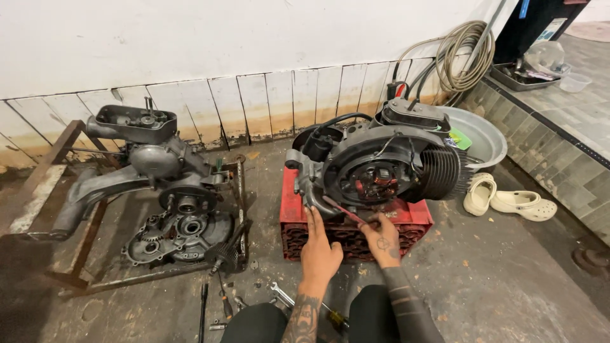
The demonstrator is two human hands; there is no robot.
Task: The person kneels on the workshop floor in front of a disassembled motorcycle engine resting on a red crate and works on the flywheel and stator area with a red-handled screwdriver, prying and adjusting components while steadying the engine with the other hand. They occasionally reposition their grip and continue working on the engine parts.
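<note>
The engine point(381, 168) sits on a red plastic crate point(298, 213) on the concrete floor point(495, 279), its open round side facing the camera — a dark grey housing ring around copper-coloured coils, with finned cylinder ribs to the right and a black hose curling over the top. The metal is grimy and dull.

The left hand point(319, 251) lies flat, fingers stretched up against the lower edge of the engine housing and the crate's top; it grasps nothing that can be seen. The right hand point(383, 239) is curled, its grip closed on the end of a red-handled tool point(343, 209) that slants up-left across the bottom of the housing. What kind of tool tip it has is hidden against the dark casing.

To the left, a second, stripped engine case point(171, 209) rests in a rusty metal frame point(76, 254). A wrench point(281, 295) and small parts lie on the floor near the knees. A metal basin point(486, 136) and pale clogs point(508, 198) stand to the right — the basin partly hidden behind the engine.
</note>
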